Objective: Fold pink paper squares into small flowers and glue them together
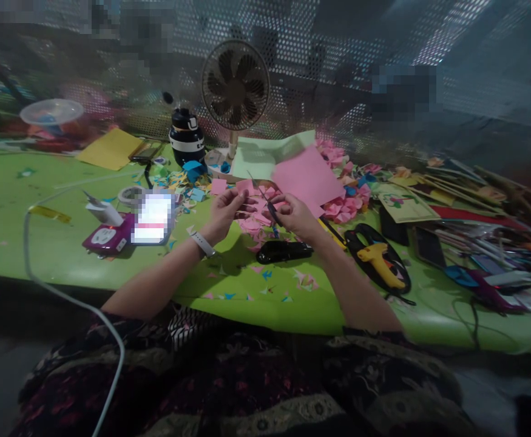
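My left hand (227,209) is closed in a pinch on a small pink paper piece (246,187) held above the green table (37,243). My right hand (292,213) is wrapped round small scissors (265,197), whose blades point up toward that pink piece. Below both hands lies a heap of pink paper scraps (253,224). A white watch sits on my left wrist. A large pink sheet (308,176) lies just behind my right hand.
A small fan (235,85) and a black bottle (186,138) stand behind. A phone (153,218) and white charger cable (42,279) lie left. A yellow glue gun (378,261), a black case (283,251) and cluttered paper and tools lie right.
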Action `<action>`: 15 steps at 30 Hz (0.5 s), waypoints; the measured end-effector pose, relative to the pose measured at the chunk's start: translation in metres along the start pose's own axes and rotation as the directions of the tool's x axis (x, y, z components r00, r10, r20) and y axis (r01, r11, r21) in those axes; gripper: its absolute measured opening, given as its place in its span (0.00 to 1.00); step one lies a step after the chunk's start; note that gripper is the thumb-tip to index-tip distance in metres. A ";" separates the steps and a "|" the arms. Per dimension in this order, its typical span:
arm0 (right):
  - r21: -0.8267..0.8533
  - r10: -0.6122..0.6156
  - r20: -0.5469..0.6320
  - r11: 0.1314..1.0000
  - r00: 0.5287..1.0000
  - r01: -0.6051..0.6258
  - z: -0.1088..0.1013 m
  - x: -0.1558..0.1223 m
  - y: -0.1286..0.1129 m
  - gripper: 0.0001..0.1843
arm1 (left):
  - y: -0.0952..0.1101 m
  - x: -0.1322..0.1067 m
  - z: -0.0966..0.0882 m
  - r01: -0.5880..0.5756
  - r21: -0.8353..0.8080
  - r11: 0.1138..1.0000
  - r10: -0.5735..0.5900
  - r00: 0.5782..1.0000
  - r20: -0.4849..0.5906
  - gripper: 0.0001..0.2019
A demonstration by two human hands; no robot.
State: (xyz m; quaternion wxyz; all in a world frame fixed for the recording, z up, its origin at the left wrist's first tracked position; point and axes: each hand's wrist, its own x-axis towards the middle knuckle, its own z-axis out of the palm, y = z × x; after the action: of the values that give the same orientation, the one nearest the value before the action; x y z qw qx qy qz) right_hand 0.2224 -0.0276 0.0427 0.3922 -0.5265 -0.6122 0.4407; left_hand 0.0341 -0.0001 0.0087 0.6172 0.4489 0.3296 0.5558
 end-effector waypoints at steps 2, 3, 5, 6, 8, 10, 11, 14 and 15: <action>-0.029 0.008 0.007 1.000 1.000 -0.008 0.000 0.000 0.000 0.35 | -0.002 0.001 -0.001 -0.019 0.001 1.000 0.020 0.999 -0.029 0.15; -0.041 0.011 0.011 0.999 1.000 -0.011 0.000 0.000 0.000 0.35 | -0.002 0.002 -0.001 -0.025 0.005 1.000 0.025 0.999 -0.040 0.15; -0.055 0.012 0.016 0.998 1.000 -0.011 -0.001 0.000 0.000 0.35 | -0.003 0.003 -0.002 -0.029 0.016 0.999 0.030 0.998 -0.056 0.14; -0.058 0.012 0.019 0.998 1.000 -0.011 -0.001 0.000 0.000 0.36 | -0.004 0.004 -0.002 -0.031 0.022 0.999 0.032 0.997 -0.063 0.14; -0.065 0.015 0.030 0.998 0.999 -0.013 -0.001 0.000 0.000 0.36 | -0.004 0.004 -0.003 -0.039 0.027 0.999 0.041 0.996 -0.079 0.14; -0.070 0.022 0.050 0.997 0.999 -0.018 -0.002 0.000 0.000 0.36 | -0.005 0.005 -0.004 -0.053 0.021 0.998 0.055 0.995 -0.085 0.13; -0.071 0.024 0.060 0.997 0.998 -0.020 -0.002 0.000 0.000 0.35 | -0.005 0.005 -0.004 -0.059 0.016 0.998 0.060 0.995 -0.082 0.13; -0.074 0.023 0.086 0.997 0.996 -0.017 -0.002 0.000 0.000 0.34 | -0.006 0.005 -0.004 -0.059 0.021 0.998 0.060 0.996 -0.066 0.14; -0.076 0.022 0.090 0.997 0.996 -0.015 -0.003 0.000 0.001 0.34 | -0.006 0.005 -0.004 -0.055 0.030 0.998 0.057 0.996 -0.066 0.14</action>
State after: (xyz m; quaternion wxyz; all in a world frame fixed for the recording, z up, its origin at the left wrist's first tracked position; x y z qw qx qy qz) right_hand 0.2252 -0.0273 0.0426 0.3398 -0.5258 -0.6407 0.4445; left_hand 0.0334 0.0058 0.0019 0.5837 0.4479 0.3450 0.5828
